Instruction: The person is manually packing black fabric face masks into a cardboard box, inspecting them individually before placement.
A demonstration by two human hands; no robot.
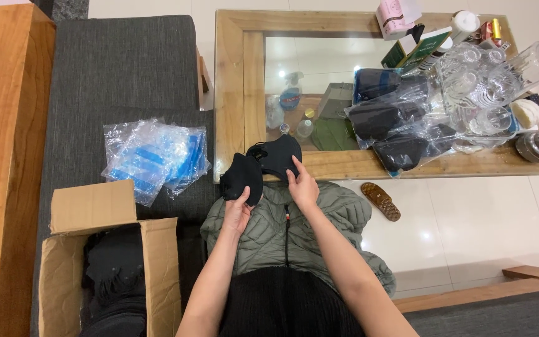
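A seated person's left hand [237, 212] pinches the lower edge of a soft black fabric mask [242, 178], fingers closed on it. The right hand [302, 187], at about 2 o'clock from the left, grips a second black mask [277, 155] of the same curved, matte cloth. Both masks hover above a quilted olive jacket [282, 228] on the lap. At 9 o'clock lies a stack of crinkly clear plastic bags [154, 156] on a grey woven sofa [126, 68]. At 7 o'clock sits an open cardboard box [95, 209] of dark fabric. At 1 o'clock, bagged masks [388, 122] rest on a wood-framed glass table [238, 75].
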